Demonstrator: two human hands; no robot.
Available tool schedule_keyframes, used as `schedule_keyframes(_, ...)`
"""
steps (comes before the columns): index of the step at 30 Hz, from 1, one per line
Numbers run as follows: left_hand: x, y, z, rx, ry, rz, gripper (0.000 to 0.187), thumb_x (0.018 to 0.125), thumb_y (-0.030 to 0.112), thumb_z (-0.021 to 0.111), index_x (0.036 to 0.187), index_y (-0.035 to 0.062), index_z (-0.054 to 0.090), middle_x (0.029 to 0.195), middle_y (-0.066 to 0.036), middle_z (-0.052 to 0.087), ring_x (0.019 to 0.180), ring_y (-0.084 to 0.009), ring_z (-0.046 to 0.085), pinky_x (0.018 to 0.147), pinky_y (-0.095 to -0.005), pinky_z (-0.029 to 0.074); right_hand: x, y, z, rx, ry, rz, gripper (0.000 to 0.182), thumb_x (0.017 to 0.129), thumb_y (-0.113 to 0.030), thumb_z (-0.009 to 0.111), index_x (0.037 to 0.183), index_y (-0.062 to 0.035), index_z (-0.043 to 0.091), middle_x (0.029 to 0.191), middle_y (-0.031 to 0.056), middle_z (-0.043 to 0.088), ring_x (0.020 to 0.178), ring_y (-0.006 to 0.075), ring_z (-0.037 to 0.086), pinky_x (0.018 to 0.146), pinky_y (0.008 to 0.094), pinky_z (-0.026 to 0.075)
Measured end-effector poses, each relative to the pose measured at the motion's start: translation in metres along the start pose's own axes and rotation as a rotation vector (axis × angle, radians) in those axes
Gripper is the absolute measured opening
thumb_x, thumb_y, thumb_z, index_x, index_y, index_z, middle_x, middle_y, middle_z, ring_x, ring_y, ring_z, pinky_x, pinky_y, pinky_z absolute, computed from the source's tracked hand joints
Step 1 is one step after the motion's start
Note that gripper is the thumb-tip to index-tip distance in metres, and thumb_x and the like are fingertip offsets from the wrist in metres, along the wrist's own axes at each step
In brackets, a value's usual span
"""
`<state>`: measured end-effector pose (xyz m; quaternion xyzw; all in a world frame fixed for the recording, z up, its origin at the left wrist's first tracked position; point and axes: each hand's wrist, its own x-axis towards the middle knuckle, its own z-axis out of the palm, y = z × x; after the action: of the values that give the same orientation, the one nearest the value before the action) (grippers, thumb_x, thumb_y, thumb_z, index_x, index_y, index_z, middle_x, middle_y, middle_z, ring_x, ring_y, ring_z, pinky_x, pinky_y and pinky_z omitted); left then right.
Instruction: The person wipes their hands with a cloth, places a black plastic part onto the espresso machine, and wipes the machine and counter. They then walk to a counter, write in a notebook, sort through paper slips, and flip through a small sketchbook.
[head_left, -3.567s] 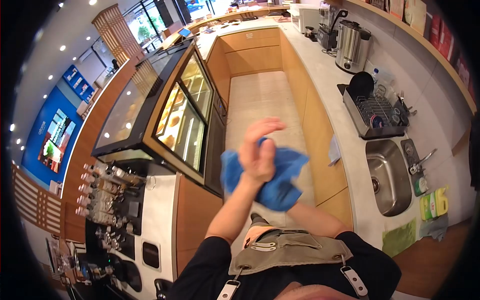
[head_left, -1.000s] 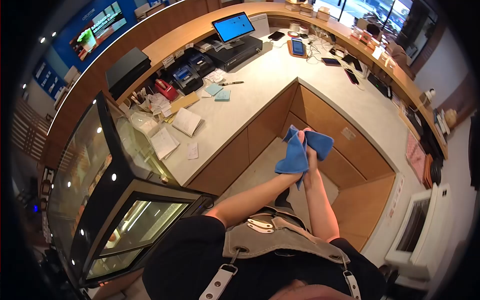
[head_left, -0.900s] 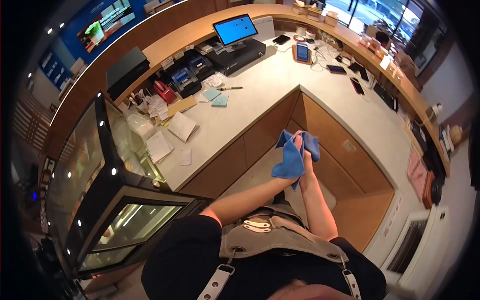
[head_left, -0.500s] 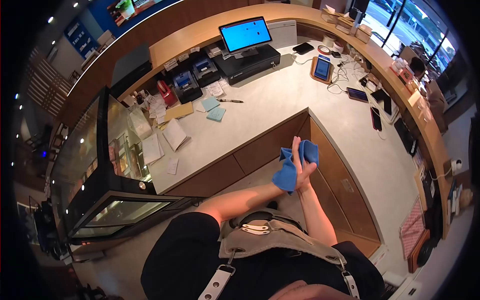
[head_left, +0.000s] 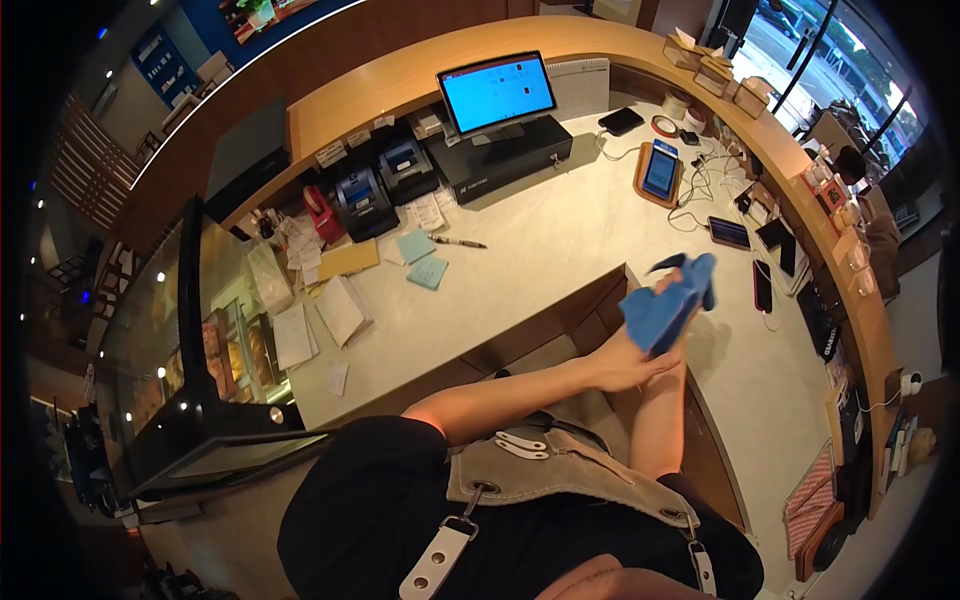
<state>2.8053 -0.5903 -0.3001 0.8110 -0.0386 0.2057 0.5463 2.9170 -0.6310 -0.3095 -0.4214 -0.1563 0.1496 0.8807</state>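
Note:
A blue cloth is bunched around my hands above the inner corner of the counter. My left hand reaches in from the left under the cloth's near edge, its thumb across my right wrist; most of its fingers are covered. My right hand is largely wrapped in the cloth, with only a bit of fingers showing at the top. Both hands appear closed on the fabric. The counter lies just beyond them.
On the counter are a monitor on a black cash drawer, small printers, sticky notes, a pen, notepads, a payment terminal and phones. A glass display case stands left.
My hands and the cloth have moved right and slightly up towards the counter's right side. Earlier the palms pressed together with straight fingers; now the cloth covers most of the right hand.

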Motion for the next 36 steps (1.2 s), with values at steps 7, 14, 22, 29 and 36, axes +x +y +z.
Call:
schedule_keyframes(7,0.04,0.006,-0.151,-0.611,0.191,-0.036,0.027,0.106,0.023,0.056,0.127,0.0053,0.057,0.093,-0.01,0.072,0.078,-0.0091,0.064,0.074,-0.0244,0.052,0.027,-0.055,0.111,-0.275,-0.306,0.119,0.043,0.098,-0.031,0.062,0.134,-0.0079,0.054,0.111,0.0046,0.06,0.095,0.0175,0.059,0.084,0.0305,0.05)
schedule_keyframes(14,0.048,-0.042,-0.181,-0.451,0.571,0.053,0.025,0.108,0.026,0.049,0.122,0.0067,0.054,0.115,-0.004,0.058,0.106,-0.0128,0.056,0.094,-0.0279,0.047,0.019,0.042,0.182,-0.475,-0.696,-0.257,0.101,0.071,-0.02,0.08,0.156,-0.0043,0.028,0.159,0.016,0.024,0.148,0.0322,0.024,0.122,0.0423,0.019)
schedule_keyframes(22,0.062,-0.053,-0.162,-0.655,0.796,0.097,0.032,0.108,0.026,0.046,0.132,0.0061,0.051,0.127,-0.006,0.056,0.118,-0.0141,0.053,0.103,-0.0295,0.042,0.069,0.06,0.2,-0.848,-0.52,-0.112,0.069,0.095,-0.039,0.065,0.148,-0.0002,0.043,0.149,0.0171,0.046,0.14,0.029,0.039,0.124,0.0484,0.011)
schedule_keyframes(29,0.01,-0.067,-0.201,-1.078,0.586,-0.028,0.039,0.108,0.027,0.044,0.141,0.0055,0.048,0.137,-0.007,0.054,0.129,-0.0153,0.051,0.111,-0.0308,0.038,-0.01,0.078,0.198,0.21,-0.211,0.423,0.053,0.106,-0.032,0.047,0.144,0.0044,0.044,0.141,0.0133,0.054,0.135,0.0232,0.048,0.117,0.036,0.033)
schedule_keyframes(36,-0.029,-0.11,-0.171,-1.04,0.374,-0.047,0.08,0.103,0.047,0.046,0.161,0.0018,0.013,0.164,-0.011,0.023,0.152,-0.0212,0.024,0.124,-0.0323,0.015,-0.012,0.131,0.152,-0.481,-0.64,-0.071,0.1,0.1,-0.069,0.034,0.155,0.0093,0.007,0.163,0.022,0.018,0.151,0.0324,0.016,0.123,0.0401,0.012)
